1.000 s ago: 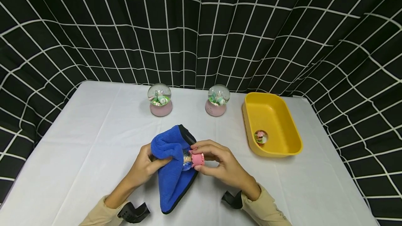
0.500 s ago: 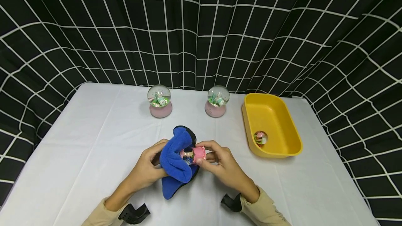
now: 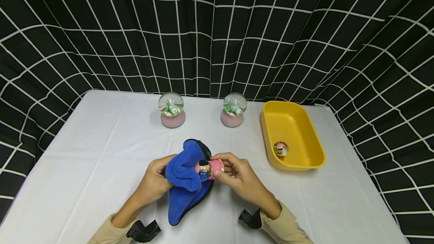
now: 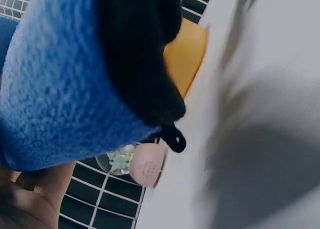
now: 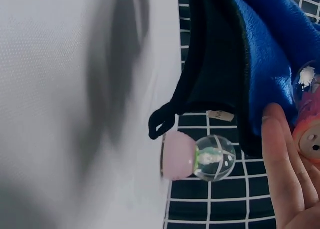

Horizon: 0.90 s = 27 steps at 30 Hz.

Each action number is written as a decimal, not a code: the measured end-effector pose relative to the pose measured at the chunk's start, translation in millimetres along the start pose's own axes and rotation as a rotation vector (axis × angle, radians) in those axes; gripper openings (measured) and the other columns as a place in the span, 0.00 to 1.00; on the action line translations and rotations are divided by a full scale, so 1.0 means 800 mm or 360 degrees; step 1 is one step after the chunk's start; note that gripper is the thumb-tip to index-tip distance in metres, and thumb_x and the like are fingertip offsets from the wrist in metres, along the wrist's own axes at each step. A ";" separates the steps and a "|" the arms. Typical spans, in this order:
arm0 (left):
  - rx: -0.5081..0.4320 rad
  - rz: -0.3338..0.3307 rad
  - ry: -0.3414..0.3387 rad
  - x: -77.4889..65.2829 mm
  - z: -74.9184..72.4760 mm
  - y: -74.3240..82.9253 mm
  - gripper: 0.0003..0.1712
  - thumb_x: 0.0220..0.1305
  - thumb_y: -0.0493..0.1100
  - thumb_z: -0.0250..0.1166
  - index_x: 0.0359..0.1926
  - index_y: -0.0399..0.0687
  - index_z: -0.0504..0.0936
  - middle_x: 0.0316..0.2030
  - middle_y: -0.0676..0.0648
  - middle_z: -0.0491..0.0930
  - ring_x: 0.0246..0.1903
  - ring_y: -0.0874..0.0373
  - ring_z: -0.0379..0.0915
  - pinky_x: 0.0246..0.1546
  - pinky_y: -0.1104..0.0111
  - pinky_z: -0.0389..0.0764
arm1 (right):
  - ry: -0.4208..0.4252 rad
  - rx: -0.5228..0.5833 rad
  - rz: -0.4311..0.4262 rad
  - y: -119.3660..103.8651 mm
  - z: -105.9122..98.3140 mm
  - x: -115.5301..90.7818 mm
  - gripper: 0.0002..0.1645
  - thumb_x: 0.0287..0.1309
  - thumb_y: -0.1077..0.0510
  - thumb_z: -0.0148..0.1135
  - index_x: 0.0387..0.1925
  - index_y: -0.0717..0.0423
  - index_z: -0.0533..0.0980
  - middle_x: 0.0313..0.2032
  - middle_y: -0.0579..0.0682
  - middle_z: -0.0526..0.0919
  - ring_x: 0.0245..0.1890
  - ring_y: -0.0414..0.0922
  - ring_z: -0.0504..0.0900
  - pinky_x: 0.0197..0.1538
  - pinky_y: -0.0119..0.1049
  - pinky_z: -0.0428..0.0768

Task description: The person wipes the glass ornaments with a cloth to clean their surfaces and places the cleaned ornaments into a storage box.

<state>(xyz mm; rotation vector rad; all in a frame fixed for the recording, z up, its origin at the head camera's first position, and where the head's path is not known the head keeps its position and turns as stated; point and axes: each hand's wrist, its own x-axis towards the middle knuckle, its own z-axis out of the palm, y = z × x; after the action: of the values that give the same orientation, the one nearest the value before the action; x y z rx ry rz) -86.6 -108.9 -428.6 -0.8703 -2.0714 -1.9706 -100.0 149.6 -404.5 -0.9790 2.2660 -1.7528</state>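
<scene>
My left hand [image 3: 152, 180] grips a blue plush cloth [image 3: 181, 170] with black edging, bunched around the glass end of a small snow globe [image 3: 217, 165]. From the other side, my right hand [image 3: 240, 176] holds that globe by its pink base, tipped sideways with the glass toward the cloth. A dark-haired figure shows inside the glass. In the right wrist view, the base's underside [image 5: 311, 141] faces the camera, and straight fingers [image 5: 275, 144] reach along the cloth. The cloth fills much of the left wrist view, hiding most of the left fingers.
Two larger snow globes with pink bases, one at left [image 3: 172, 110] and one at right [image 3: 233, 110], stand at the back of the white-covered table [image 3: 101, 153]. A yellow tub [image 3: 298, 131] at right holds another small snow globe [image 3: 280, 149]. Black gridded curtain [image 3: 210, 29] surrounds the table.
My left hand moved right, folding the cloth over the globe's glass, then drew back slightly left. The right hand stays nearly in place, still holding the pink base.
</scene>
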 end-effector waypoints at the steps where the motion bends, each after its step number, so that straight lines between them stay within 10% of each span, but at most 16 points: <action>1: -0.0003 -0.0020 -0.0002 0.000 0.000 0.001 0.23 0.49 0.17 0.64 0.47 0.34 0.81 0.44 0.60 0.83 0.43 0.67 0.79 0.43 0.73 0.82 | 0.0008 0.0004 -0.0017 0.000 0.000 0.000 0.18 0.63 0.70 0.61 0.54 0.67 0.73 0.44 0.67 0.85 0.40 0.36 0.86 0.39 0.36 0.87; 11: 0.0023 -0.0039 -0.0084 0.001 0.009 0.002 0.28 0.49 0.24 0.71 0.53 0.39 0.76 0.46 0.49 0.80 0.45 0.65 0.77 0.46 0.71 0.81 | 0.0111 -0.0241 -0.0253 0.002 0.009 0.001 0.23 0.50 0.71 0.72 0.50 0.64 0.77 0.39 0.61 0.87 0.33 0.41 0.87 0.37 0.32 0.86; 21: 0.0095 0.0105 0.0067 0.000 0.004 0.002 0.29 0.50 0.20 0.66 0.57 0.27 0.76 0.53 0.55 0.81 0.53 0.66 0.77 0.56 0.75 0.76 | 0.0042 -0.0183 -0.0388 0.003 0.008 0.001 0.25 0.48 0.73 0.73 0.50 0.63 0.76 0.47 0.63 0.85 0.43 0.46 0.88 0.43 0.36 0.86; 27: 0.0038 -0.0094 -0.0103 0.000 0.004 0.002 0.34 0.52 0.27 0.69 0.62 0.37 0.72 0.55 0.49 0.79 0.54 0.64 0.76 0.56 0.72 0.77 | 0.0060 -0.0274 -0.0475 0.004 0.007 0.003 0.27 0.47 0.72 0.74 0.51 0.62 0.75 0.48 0.61 0.85 0.46 0.49 0.87 0.46 0.35 0.86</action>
<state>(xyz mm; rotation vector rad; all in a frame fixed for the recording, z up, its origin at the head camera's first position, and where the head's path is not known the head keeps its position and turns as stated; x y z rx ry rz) -85.1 -105.9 -427.4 -0.8899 -2.1756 -1.9678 -100.4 143.8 -408.6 -1.3924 2.4328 -1.7119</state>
